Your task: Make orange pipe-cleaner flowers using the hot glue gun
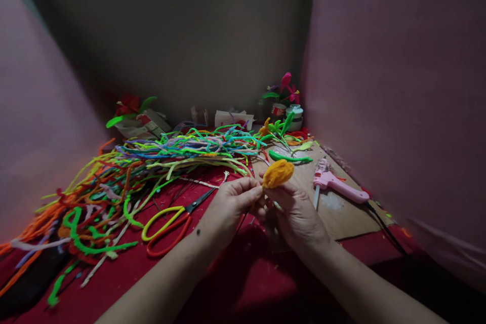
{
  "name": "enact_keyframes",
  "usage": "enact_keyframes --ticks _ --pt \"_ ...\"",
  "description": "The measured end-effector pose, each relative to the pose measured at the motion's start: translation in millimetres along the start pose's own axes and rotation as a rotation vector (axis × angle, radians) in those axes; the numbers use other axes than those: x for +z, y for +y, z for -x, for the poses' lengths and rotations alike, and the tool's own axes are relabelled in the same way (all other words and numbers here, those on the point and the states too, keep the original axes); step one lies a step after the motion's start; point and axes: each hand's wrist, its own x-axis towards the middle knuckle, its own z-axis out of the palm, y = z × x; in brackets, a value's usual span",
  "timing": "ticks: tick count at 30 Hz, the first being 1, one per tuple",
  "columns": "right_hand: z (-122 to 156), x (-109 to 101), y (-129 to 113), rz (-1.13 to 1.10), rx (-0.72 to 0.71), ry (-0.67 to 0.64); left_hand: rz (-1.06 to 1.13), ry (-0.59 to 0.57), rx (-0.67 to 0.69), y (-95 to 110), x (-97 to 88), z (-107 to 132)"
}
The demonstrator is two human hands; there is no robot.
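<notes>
Between my two hands is an orange-yellow pipe cleaner flower bud (278, 174), its fuzzy rounded head tilted up to the right. My left hand (235, 205) pinches the bud's base between thumb and forefinger. My right hand (298, 212) closes around the lower part from the other side, with some of its fingers hidden below. Just left of my left hand lie scissors (167, 224) with yellow and red handles, their dark blades pointing toward my wrist. To the right of my right hand, a pink glue gun (337, 185) rests on a brown board (330, 223).
A big heap of multicoloured pipe cleaners (190, 149) spreads over the red cloth (243, 278) at left and behind. Finished flowers (288, 88), a white jar (294, 111) and a white box (231, 119) stand at the back. The glue gun's black cord (387, 230) runs off right.
</notes>
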Motion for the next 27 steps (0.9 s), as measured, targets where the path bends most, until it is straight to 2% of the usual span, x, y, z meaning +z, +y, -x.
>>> enact_keyframes --ticks 5,7,10,13,17,21,27 --pt "-3 7 0 -0.005 -0.037 0.117 -0.499 0.327 0.277 -8 6.7 5" --pt "-4 9 0 -0.031 -0.066 0.112 -0.587 0.38 0.398 -13 6.9 6" --pt "-4 11 0 -0.021 -0.058 0.124 -0.637 0.396 0.463 -14 6.4 8" --pt "-3 10 -3 0.02 -0.04 0.137 -0.598 0.377 0.392 -10 5.9 8" --pt "-4 3 -11 0.137 -0.086 0.054 -0.283 0.231 0.157 -2 4.3 6" --pt "-9 -5 -15 0.258 -0.112 -0.06 -0.032 0.121 0.041 1 1.0 4" --pt "-13 -6 -14 0.136 0.062 -0.143 0.171 0.076 -0.062 2 -2.6 2"
